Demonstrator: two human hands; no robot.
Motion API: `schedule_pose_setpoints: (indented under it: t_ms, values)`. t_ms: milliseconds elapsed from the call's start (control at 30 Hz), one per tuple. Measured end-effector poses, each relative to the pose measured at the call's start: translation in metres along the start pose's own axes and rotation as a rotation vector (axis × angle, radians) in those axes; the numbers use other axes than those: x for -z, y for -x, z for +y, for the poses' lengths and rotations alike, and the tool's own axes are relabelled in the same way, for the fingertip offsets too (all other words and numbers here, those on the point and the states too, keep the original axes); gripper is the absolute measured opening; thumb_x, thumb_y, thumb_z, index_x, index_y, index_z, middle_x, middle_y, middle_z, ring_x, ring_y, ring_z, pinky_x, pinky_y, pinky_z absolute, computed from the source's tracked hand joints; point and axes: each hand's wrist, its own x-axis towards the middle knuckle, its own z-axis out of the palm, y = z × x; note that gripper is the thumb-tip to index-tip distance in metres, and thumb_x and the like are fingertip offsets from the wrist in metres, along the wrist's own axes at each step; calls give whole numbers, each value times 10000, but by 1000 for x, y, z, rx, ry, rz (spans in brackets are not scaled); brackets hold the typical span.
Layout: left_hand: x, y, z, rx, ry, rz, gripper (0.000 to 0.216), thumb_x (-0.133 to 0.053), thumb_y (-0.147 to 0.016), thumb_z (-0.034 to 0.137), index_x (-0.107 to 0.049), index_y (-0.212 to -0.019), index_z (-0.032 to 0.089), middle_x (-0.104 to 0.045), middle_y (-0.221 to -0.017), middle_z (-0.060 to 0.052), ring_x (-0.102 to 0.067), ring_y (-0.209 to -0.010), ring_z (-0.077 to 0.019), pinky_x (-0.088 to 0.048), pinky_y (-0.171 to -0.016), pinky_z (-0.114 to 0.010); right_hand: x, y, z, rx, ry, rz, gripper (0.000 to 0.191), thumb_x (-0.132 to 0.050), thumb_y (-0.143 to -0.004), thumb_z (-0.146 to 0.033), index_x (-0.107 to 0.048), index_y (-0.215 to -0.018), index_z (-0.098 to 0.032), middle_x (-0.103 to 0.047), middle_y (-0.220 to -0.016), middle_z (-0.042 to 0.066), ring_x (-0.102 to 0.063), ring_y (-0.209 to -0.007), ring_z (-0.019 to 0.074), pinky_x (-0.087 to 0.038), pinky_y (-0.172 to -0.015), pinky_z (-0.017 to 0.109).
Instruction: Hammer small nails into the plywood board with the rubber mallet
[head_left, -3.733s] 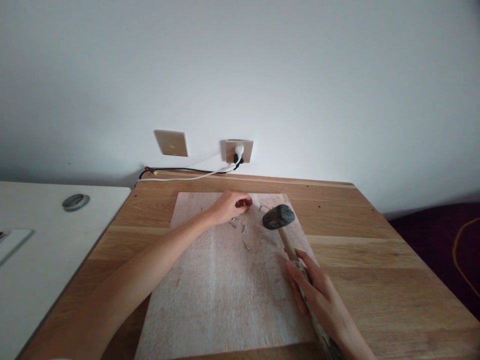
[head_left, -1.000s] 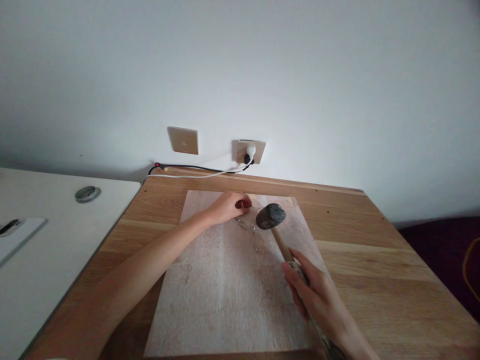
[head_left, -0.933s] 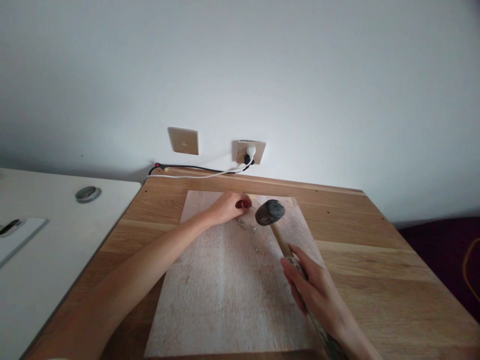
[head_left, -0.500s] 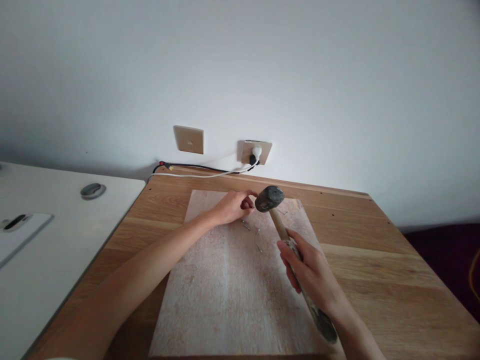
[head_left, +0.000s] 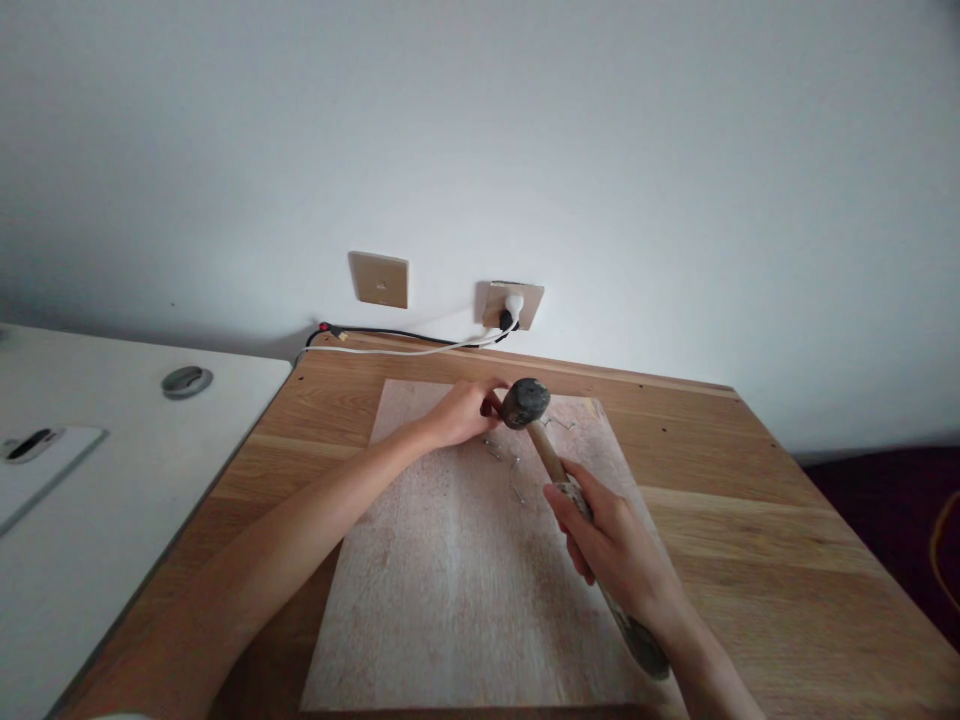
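Note:
My right hand (head_left: pixel 611 540) grips the wooden handle of a hammer (head_left: pixel 527 403) with a dark, blunt, barrel-shaped head. That head hovers above the far part of a pale wooden board (head_left: pixel 457 590), right beside the fingers of my left hand (head_left: pixel 466 412). The left fingers are bent into a pinch near the board, and the hammer head partly covers their tips, so what they hold is hidden. Several loose nails lie on the board between my hands, among them one nail (head_left: pixel 517 494) towards me and another nail (head_left: pixel 492 453) just below my left hand.
Under the board is a wooden tabletop (head_left: pixel 750 540). A white cabinet top (head_left: pixel 90 540) adjoins it on the left, bearing a white phone (head_left: pixel 52 455) and a round grey grommet (head_left: pixel 187 381). Cables (head_left: pixel 405 345) run along the wall to a socket (head_left: pixel 517 303).
The hammer and my right hand have shifted slightly left, bringing the head closer to my left fingers. My left hand has barely moved.

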Motion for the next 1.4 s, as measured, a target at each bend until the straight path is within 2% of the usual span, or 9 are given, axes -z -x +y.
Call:
schedule_pose_setpoints:
  t_ms: [133,233,333,467,567,767,933,1167,1400]
  values:
    - [18,6,12,-56,-61,-124,354,-651,-805,66,-672,-1150,143,-756,-889,-42,-684,-733,-157,-507,-708,-262,1,6,10,-6,-59,24,564,-493,-1014,-589,-582,-1354,-149,-493,-461,-103,-484,-354,119,-360,-375,209]
    - [30,16,24,-187,-254,-291,212,-677,-775,89,-691,-970,169,-709,-918,-46,-662,-796,-179,-479,-725,-276,3,17,23,-30,-98,55,593,-522,-1000,-622,-580,-1363,-157,-498,-475,-102,-472,-356,119,-352,-375,216]
    - [31,26,32,-258,-410,-365,140,-668,-778,68,-675,-854,185,-669,-936,-47,-651,-865,-200,-459,-770,-292,5,30,34,-73,-90,80,630,-533,-986,-646,-585,-1374,-152,-500,-445,-98,-480,-357,131,-366,-386,230]
    - [28,32,34,-259,-447,-362,139,-624,-854,52,-650,-842,188,-656,-944,-39,-650,-877,-190,-445,-789,-286,4,46,40,-136,-96,89,702,-507,-984,-674,-545,-1420,-125,-492,-427,-101,-475,-351,139,-371,-392,240]
    - [31,33,33,-241,-484,-344,152,-608,-881,40,-630,-853,188,-658,-925,-30,-638,-844,-181,-432,-766,-284,1,53,44,-152,-92,108,687,-486,-992,-678,-549,-1398,-127,-482,-421,-105,-461,-356,140,-365,-401,242]
    - [43,33,28,-222,-472,-271,162,-578,-916,46,-660,-943,183,-662,-930,-32,-633,-833,-175,-430,-753,-280,-1,53,61,-160,-101,63,694,-471,-992,-689,-531,-1406,-135,-499,-436,-103,-489,-372,155,-379,-406,248]
    - [51,22,22,-220,-470,-231,218,-554,-920,24,-717,-919,168,-680,-984,-54,-656,-849,-169,-454,-790,-276,-1,53,68,-163,-80,72,674,-485,-993,-672,-542,-1410,-147,-510,-445,-99,-520,-396,163,-389,-425,252]
    - [43,13,18,-229,-443,-213,294,-573,-887,-18,-736,-1035,178,-758,-916,-44,-709,-857,-190,-480,-776,-279,0,53,67,-149,-79,70,664,-476,-1000,-666,-543,-1402,-143,-512,-455,-101,-523,-395,154,-395,-422,247]
    - [35,8,18,-238,-390,-209,273,-592,-872,-40,-737,-964,172,-772,-894,-39,-724,-838,-176,-495,-775,-268,-2,52,62,-158,-92,92,693,-478,-985,-673,-544,-1415,-134,-493,-431,-107,-501,-367,155,-381,-402,247]
